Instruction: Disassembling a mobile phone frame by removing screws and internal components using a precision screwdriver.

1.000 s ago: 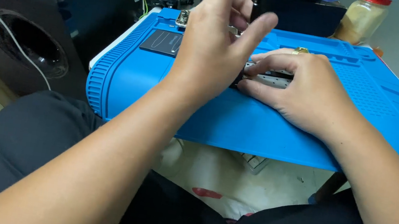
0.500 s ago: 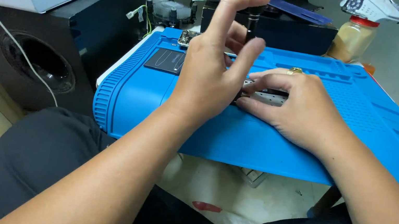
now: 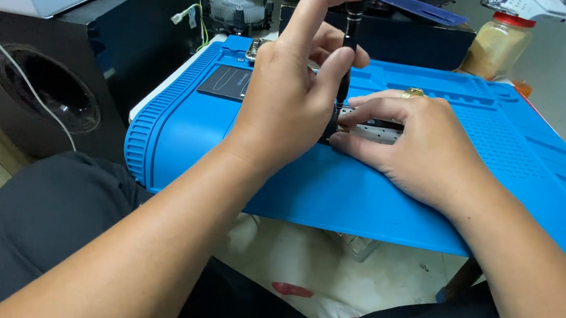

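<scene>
A head camera looks down over a person's lap at a tabletop covered by a ribbed blue silicone work mat [image 3: 237, 167]. At far left stands a black speaker cabinet with a round port [image 3: 48, 83], a grey perforated metal case on top of it. On the mat's left part lies a flat dark rectangular panel [image 3: 229, 82].

The left hand [image 3: 293, 93] is narrowly pinched around a slim black precision screwdriver [image 3: 348, 49], held upright, index fingertip capping its top, thumb and middle finger along the shaft. Its tip goes down onto a small flat silver-grey device [image 3: 377, 130] lying near the middle of the mat, mostly hidden by both hands.

The right hand [image 3: 419, 146], wearing a gold ring, lies flat with fingers spread narrow, pressing the device to the mat.

At far right, behind the mat, stands a glass jar of yellowish contents with a red lid [image 3: 495, 47].

Risks, as a judgement: the driver could tilt and slip from the screw head, scratching the device or jabbing the steadying fingers close beside the tip. A loosened screw could roll across the mat and get lost over its front edge.
</scene>
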